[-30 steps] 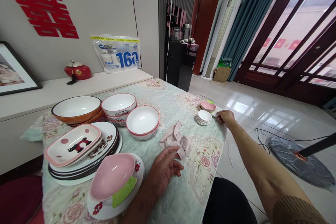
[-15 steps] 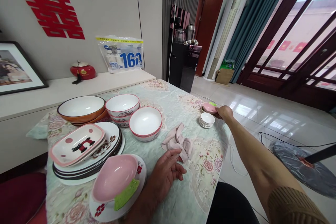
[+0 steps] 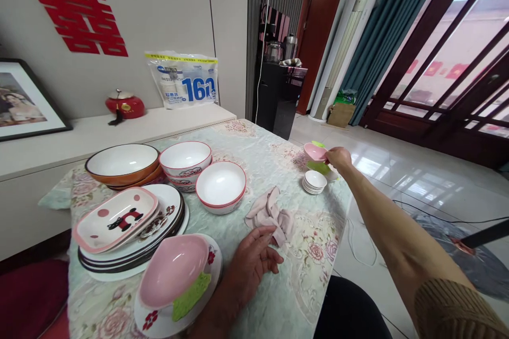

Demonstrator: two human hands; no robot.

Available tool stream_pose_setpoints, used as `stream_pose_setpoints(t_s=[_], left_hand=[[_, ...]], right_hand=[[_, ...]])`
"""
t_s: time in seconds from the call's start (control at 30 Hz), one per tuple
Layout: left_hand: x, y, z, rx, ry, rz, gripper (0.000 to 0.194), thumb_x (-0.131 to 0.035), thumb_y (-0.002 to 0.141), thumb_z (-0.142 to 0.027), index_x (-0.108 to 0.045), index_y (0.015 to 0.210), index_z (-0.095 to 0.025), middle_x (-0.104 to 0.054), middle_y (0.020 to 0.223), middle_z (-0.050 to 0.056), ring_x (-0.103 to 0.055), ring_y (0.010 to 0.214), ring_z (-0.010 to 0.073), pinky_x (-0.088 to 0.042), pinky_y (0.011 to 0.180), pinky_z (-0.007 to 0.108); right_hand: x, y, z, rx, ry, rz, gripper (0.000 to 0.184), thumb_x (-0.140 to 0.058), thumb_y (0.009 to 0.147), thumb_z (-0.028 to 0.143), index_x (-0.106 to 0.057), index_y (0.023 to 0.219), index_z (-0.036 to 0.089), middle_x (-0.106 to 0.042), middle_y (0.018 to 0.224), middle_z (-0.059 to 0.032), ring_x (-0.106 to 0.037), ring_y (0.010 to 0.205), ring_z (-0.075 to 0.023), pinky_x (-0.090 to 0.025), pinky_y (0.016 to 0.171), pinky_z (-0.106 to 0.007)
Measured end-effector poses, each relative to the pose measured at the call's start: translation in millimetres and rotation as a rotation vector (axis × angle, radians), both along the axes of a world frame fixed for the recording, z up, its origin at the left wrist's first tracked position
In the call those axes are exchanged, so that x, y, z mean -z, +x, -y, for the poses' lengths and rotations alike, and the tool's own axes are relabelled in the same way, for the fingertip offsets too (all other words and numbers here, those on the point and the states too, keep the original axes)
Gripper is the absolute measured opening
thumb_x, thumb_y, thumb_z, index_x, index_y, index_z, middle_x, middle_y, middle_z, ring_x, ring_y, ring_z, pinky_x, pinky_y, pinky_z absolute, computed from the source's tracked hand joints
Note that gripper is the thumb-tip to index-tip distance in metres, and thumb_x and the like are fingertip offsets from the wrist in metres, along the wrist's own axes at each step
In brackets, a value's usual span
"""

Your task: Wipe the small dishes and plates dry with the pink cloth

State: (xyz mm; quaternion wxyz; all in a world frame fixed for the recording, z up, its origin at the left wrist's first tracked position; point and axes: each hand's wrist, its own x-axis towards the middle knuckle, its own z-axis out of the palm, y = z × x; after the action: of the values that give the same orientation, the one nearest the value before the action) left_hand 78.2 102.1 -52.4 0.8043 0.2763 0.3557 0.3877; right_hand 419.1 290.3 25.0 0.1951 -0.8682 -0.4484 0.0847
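At the table's far right corner, my right hand (image 3: 339, 160) pinches the edge of a small pink bowl (image 3: 315, 152) with a green leaf-shaped rim piece. The bowl is slightly tilted above a green and pale dish (image 3: 319, 168), partly hidden by it. Just in front stands a stack of small white dishes (image 3: 314, 180). My left hand (image 3: 257, 257) rests on the table, fingers loosely bent and apart, holding nothing. Its fingertips lie by a crumpled pinkish cloth (image 3: 271, 217). Left of that hand, a larger pink bowl (image 3: 175, 267) with a green leaf sits on a flowered white plate (image 3: 214, 259).
Stacked plates with a pink-rimmed dog-pattern dish (image 3: 119, 217) on top stand at the left. Behind are brown bowls (image 3: 123, 164), red-rimmed bowls (image 3: 185, 156) and another red-rimmed pair (image 3: 221, 186). A plastic bag (image 3: 185, 82) stands on the ledge. The table's right edge drops to the floor.
My right hand has lifted the small pink bowl slightly up from the spot beside the white dishes, uncovering a green and pale dish below. My left hand has stayed still.
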Motion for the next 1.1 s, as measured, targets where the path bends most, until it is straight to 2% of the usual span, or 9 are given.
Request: stream_pose_setpoints(t_s=[0.13, 0.3, 0.53, 0.67, 0.73, 0.8, 0.87, 0.93, 1.1], left_hand=[[-0.2, 0, 0, 0.001, 0.004, 0.011, 0.052, -0.078, 0.067, -0.046, -0.061, 0.106, -0.016, -0.060, 0.090, 0.003, -0.063, 0.062, 0.0127, -0.041, 0.052, 0.025], [1.0, 1, 0, -0.007, 0.001, 0.006, 0.052, -0.078, 0.066, -0.047, -0.062, 0.105, -0.016, -0.059, 0.090, 0.002, -0.063, 0.062, 0.0132, -0.041, 0.050, 0.025], [3.7, 1, -2, -0.007, -0.014, 0.005, 0.054, -0.078, 0.065, -0.047, -0.061, 0.106, -0.016, -0.058, 0.091, 0.002, -0.064, 0.061, 0.0132, -0.042, 0.048, 0.025], [2.5, 1, -2, -0.008, -0.018, -0.003, 0.055, -0.079, 0.065, -0.048, -0.061, 0.106, -0.016, -0.058, 0.090, 0.002, -0.063, 0.060, 0.0131, -0.041, 0.048, 0.024], [1.3, 0, -2, -0.008, -0.021, -0.004, 0.054, -0.079, 0.065, -0.047, -0.062, 0.106, -0.016, -0.058, 0.090, 0.002, -0.063, 0.060, 0.0130, -0.041, 0.048, 0.024], [0.0, 0, -1, -0.009, -0.023, -0.004, 0.054, -0.079, 0.065, -0.047, -0.062, 0.106, -0.016, -0.059, 0.090, 0.002, -0.063, 0.061, 0.0131, -0.041, 0.049, 0.025], [-1.3, 0, -1, -0.009, -0.018, -0.004, 0.054, -0.079, 0.065, -0.047, -0.062, 0.105, -0.016, -0.060, 0.088, 0.003, -0.063, 0.062, 0.0133, -0.042, 0.050, 0.025], [-2.3, 1, -1, -0.012, -0.013, -0.006, 0.054, -0.080, 0.065, -0.047, -0.062, 0.105, -0.015, -0.060, 0.086, 0.002, -0.063, 0.062, 0.0135, -0.042, 0.050, 0.025], [-3.8, 1, 0, -0.011, -0.015, -0.006, 0.055, -0.080, 0.064, -0.046, -0.062, 0.105, -0.015, -0.061, 0.088, 0.003, -0.063, 0.061, 0.0132, -0.041, 0.050, 0.025]], right_hand=[[-6.0, -36, -14, -0.180, -0.040, 0.017, 0.016, -0.064, 0.075, 0.018, -0.077, 0.083, 0.016, -0.072, 0.065, -0.0040, -0.063, 0.062, -0.0146, -0.042, 0.055, -0.021], [-0.2, -78, -26, -0.359, -0.149, 0.105, 0.014, -0.063, 0.073, 0.015, -0.077, 0.076, 0.016, -0.072, 0.064, -0.0042, -0.066, 0.067, -0.0163, -0.043, 0.060, -0.022], [16.5, -96, -28, -0.394, -0.269, 0.210, 0.016, -0.062, 0.076, 0.013, -0.078, 0.080, 0.013, -0.075, 0.078, -0.0134, -0.069, 0.085, -0.0227, -0.047, 0.074, -0.027], [16.6, -84, -29, -0.356, -0.249, 0.240, 0.022, -0.063, 0.082, 0.026, -0.077, 0.095, 0.016, -0.075, 0.098, -0.0142, -0.068, 0.096, -0.0244, -0.048, 0.080, -0.028], [12.1, -67, -26, -0.297, -0.200, 0.266, 0.030, -0.056, 0.088, 0.031, -0.074, 0.107, 0.018, -0.072, 0.111, -0.0142, -0.066, 0.105, -0.0249, -0.047, 0.083, -0.028], [7.4, -43, -18, -0.199, -0.168, 0.289, 0.035, -0.051, 0.091, 0.026, -0.070, 0.118, 0.016, -0.070, 0.117, -0.0168, -0.065, 0.108, -0.0262, -0.048, 0.083, -0.029], [5.7, -19, -6, -0.103, -0.186, 0.291, 0.035, -0.056, 0.087, 0.024, -0.069, 0.116, 0.010, -0.070, 0.110, -0.0222, -0.067, 0.102, -0.0295, -0.049, 0.078, -0.030], [8.8, 1, 7, -0.063, -0.222, 0.266, 0.032, -0.063, 0.082, 0.026, -0.072, 0.106, 0.007, -0.072, 0.096, -0.0222, -0.070, 0.092, -0.0299, -0.050, 0.070, -0.029], [26.8, 15, 23, -0.075, -0.277, 0.165, 0.020, -0.072, 0.076, 0.029, -0.073, 0.083, 0.010, -0.065, 0.057, -0.0089, -0.069, 0.062, -0.0239, -0.048, 0.053, -0.025]])
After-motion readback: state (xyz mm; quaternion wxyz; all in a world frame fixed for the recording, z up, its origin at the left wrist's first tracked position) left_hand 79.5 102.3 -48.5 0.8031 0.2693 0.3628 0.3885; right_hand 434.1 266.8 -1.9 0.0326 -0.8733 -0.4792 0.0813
